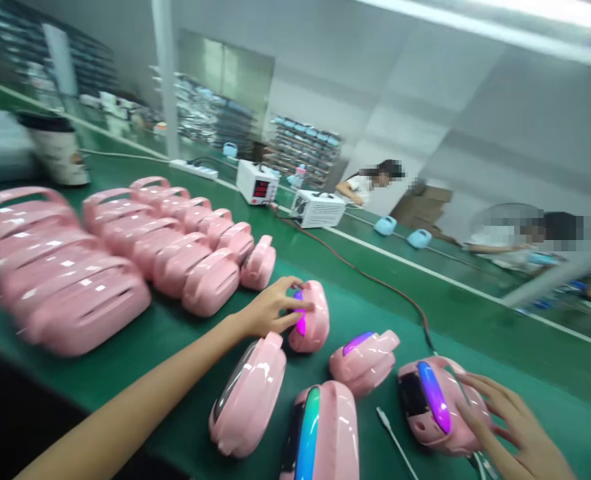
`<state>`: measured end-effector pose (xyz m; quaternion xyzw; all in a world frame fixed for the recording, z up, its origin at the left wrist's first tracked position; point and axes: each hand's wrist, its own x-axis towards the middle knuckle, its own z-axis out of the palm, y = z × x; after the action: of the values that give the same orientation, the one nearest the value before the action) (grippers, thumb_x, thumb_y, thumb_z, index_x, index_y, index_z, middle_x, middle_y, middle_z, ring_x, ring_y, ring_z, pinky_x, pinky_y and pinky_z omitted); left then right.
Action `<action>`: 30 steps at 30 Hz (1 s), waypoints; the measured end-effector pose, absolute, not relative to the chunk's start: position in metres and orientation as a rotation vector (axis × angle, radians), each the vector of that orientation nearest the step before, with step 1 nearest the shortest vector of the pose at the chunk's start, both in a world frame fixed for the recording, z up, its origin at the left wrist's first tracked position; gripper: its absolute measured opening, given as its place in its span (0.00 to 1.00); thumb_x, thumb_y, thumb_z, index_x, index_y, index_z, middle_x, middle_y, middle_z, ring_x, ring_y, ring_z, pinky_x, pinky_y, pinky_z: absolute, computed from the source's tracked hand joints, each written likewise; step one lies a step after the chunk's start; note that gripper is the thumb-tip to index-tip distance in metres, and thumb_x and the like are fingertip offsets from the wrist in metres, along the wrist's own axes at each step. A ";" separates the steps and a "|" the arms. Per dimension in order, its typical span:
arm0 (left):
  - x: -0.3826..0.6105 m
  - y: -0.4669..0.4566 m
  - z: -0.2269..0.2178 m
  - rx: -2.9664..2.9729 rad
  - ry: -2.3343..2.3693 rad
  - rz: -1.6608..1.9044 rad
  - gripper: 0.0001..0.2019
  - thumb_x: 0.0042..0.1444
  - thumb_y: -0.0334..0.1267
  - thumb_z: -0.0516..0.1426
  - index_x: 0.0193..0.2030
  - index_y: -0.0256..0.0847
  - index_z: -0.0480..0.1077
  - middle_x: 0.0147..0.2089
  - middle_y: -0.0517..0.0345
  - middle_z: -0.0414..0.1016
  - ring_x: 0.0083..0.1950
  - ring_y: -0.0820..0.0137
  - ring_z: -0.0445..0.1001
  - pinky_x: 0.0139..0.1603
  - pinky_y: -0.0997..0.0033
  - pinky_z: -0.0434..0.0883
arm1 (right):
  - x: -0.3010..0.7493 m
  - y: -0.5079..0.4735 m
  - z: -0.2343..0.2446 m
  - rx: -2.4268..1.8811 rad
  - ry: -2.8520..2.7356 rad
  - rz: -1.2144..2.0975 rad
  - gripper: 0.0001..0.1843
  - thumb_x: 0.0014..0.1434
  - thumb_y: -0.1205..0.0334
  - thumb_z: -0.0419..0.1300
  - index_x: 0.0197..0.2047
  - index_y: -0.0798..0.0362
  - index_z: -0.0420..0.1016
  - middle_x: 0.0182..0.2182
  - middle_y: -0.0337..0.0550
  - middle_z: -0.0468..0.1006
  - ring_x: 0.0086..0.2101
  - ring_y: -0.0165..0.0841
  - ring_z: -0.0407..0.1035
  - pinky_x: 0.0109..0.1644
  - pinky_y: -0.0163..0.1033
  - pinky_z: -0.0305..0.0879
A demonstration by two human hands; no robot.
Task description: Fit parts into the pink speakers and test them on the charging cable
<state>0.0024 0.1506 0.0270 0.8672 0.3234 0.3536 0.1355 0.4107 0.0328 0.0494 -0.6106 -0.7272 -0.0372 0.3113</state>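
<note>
My left hand point(270, 310) reaches across the green table and grips a pink device point(312, 327) whose strip glows purple, fingers curled round it. My right hand point(510, 420) lies with its fingers spread on another pink device point(432, 407) with a lit purple strip at the lower right. Three more pink devices lie between them: one unlit point(248, 397), one with a rainbow strip point(322, 433), one lit purple point(365, 360). A white cable end point(392, 437) rests on the table by the right-hand device.
Several rows of pink devices point(100, 253) fill the table's left. A paper cup point(58, 150) stands at the back left. Two white power supplies point(258, 181) sit at the far edge, with a red wire point(375, 280) running toward me. Other people point(370, 183) work beyond.
</note>
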 end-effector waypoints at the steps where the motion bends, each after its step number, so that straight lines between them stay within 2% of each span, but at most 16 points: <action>1: 0.001 0.153 0.023 2.496 0.922 1.088 0.15 0.63 0.38 0.53 0.51 0.44 0.78 0.58 0.43 0.65 0.60 0.54 0.67 0.65 0.49 0.65 | 0.404 0.037 0.051 -1.649 -1.896 -0.116 0.20 0.61 0.44 0.55 0.48 0.47 0.77 0.49 0.53 0.75 0.46 0.48 0.75 0.44 0.50 0.77; 3: -0.001 0.160 0.014 2.450 0.921 1.177 0.16 0.64 0.41 0.51 0.51 0.47 0.78 0.58 0.45 0.66 0.60 0.54 0.67 0.63 0.48 0.67 | 0.385 0.045 0.056 -1.685 -1.925 -0.102 0.20 0.61 0.46 0.56 0.50 0.47 0.76 0.49 0.52 0.74 0.48 0.45 0.73 0.50 0.50 0.74; 5: -0.001 0.165 0.007 2.408 0.914 1.194 0.16 0.64 0.44 0.52 0.51 0.48 0.78 0.58 0.46 0.66 0.60 0.54 0.67 0.64 0.48 0.67 | 0.362 0.054 0.064 -1.695 -1.920 -0.118 0.18 0.63 0.48 0.55 0.47 0.48 0.77 0.49 0.51 0.74 0.49 0.43 0.72 0.54 0.51 0.71; 7: 0.000 0.167 0.002 2.336 0.884 1.189 0.17 0.64 0.46 0.52 0.53 0.49 0.77 0.60 0.47 0.65 0.61 0.54 0.67 0.65 0.49 0.66 | 0.337 0.060 0.073 -1.747 -1.919 -0.062 0.20 0.65 0.47 0.51 0.38 0.50 0.79 0.46 0.51 0.75 0.49 0.43 0.72 0.54 0.49 0.70; 11: -0.002 0.165 -0.003 2.120 0.820 1.194 0.19 0.64 0.52 0.53 0.56 0.50 0.75 0.62 0.49 0.64 0.64 0.54 0.65 0.67 0.50 0.64 | 0.291 0.067 0.090 -2.114 -1.886 0.026 0.34 0.69 0.43 0.39 0.25 0.53 0.75 0.49 0.53 0.72 0.40 0.41 0.74 0.47 0.49 0.70; 14: -0.005 0.161 -0.002 2.041 0.807 1.178 0.20 0.64 0.54 0.54 0.56 0.51 0.75 0.63 0.51 0.64 0.65 0.53 0.64 0.67 0.50 0.65 | 0.269 0.071 0.101 -2.363 -1.814 0.025 0.37 0.67 0.38 0.40 0.19 0.54 0.68 0.52 0.56 0.70 0.40 0.44 0.74 0.43 0.50 0.69; 17: -0.007 0.161 0.000 2.030 0.820 1.194 0.20 0.63 0.55 0.54 0.55 0.51 0.76 0.63 0.50 0.65 0.64 0.53 0.66 0.66 0.50 0.66 | 0.262 0.077 0.109 -2.416 -1.764 0.107 0.34 0.63 0.37 0.48 0.16 0.53 0.62 0.49 0.59 0.71 0.40 0.48 0.73 0.43 0.50 0.67; 19: -0.008 0.162 0.000 2.067 0.842 1.208 0.20 0.63 0.54 0.53 0.55 0.51 0.76 0.62 0.50 0.66 0.63 0.54 0.68 0.65 0.50 0.67 | 0.265 0.080 0.113 -2.381 -1.754 0.183 0.30 0.62 0.44 0.53 0.15 0.53 0.61 0.43 0.57 0.75 0.38 0.45 0.73 0.43 0.47 0.67; 23: -0.012 0.166 -0.004 2.181 0.913 1.286 0.18 0.64 0.51 0.53 0.53 0.50 0.77 0.59 0.48 0.69 0.61 0.53 0.70 0.61 0.50 0.71 | 0.277 0.081 0.112 -2.284 -1.691 0.267 0.11 0.58 0.59 0.57 0.27 0.54 0.71 0.31 0.46 0.78 0.34 0.38 0.75 0.40 0.38 0.69; 24: -0.014 0.168 -0.005 2.203 0.931 1.304 0.18 0.64 0.51 0.53 0.53 0.50 0.77 0.59 0.48 0.69 0.61 0.53 0.71 0.61 0.50 0.71 | 0.280 0.080 0.110 -2.261 -1.671 0.261 0.09 0.58 0.61 0.57 0.29 0.55 0.72 0.31 0.45 0.78 0.36 0.38 0.75 0.41 0.38 0.69; 26: -0.016 0.171 -0.008 2.229 0.970 1.321 0.18 0.64 0.50 0.53 0.54 0.50 0.76 0.59 0.48 0.69 0.60 0.54 0.71 0.60 0.48 0.72 | 0.287 0.077 0.103 -2.217 -1.645 0.213 0.07 0.55 0.65 0.56 0.26 0.54 0.70 0.34 0.47 0.79 0.44 0.41 0.74 0.46 0.38 0.69; 28: -0.017 0.174 -0.011 2.233 0.998 1.321 0.18 0.64 0.51 0.53 0.55 0.50 0.75 0.59 0.48 0.69 0.61 0.54 0.71 0.61 0.47 0.71 | 0.296 0.074 0.093 -2.181 -1.625 0.143 0.09 0.53 0.68 0.56 0.21 0.52 0.66 0.36 0.49 0.78 0.53 0.44 0.69 0.53 0.41 0.66; 30: -0.018 0.176 -0.012 2.224 1.005 1.319 0.19 0.63 0.51 0.52 0.54 0.50 0.76 0.58 0.48 0.70 0.60 0.54 0.71 0.61 0.47 0.70 | 0.306 0.070 0.083 -2.159 -1.590 0.083 0.08 0.52 0.68 0.56 0.22 0.51 0.66 0.38 0.50 0.78 0.58 0.45 0.64 0.59 0.44 0.62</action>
<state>-0.0181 0.1763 -0.0123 0.7883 0.3560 0.4674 0.1826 0.3058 0.0703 0.0833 -0.7837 -0.5772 0.0301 0.2275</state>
